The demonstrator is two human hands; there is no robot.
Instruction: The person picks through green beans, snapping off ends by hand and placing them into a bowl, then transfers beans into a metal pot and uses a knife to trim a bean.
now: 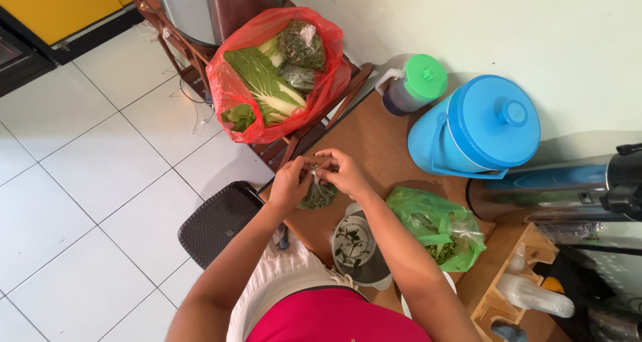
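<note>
Pinching a small herb bag, both hands meet.

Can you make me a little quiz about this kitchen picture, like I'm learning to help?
1. True or false: both hands are on the small clear bag of greens.
2. What colour is the big bag holding the leafy cabbage? A) blue B) red C) yellow
3. What stands on the table beside the blue lidded bucket, nearer the red bag?

Key
1. True: the left hand and right hand pinch its top together over the wooden table.
2. B.
3. A jug with a green lid.
</note>
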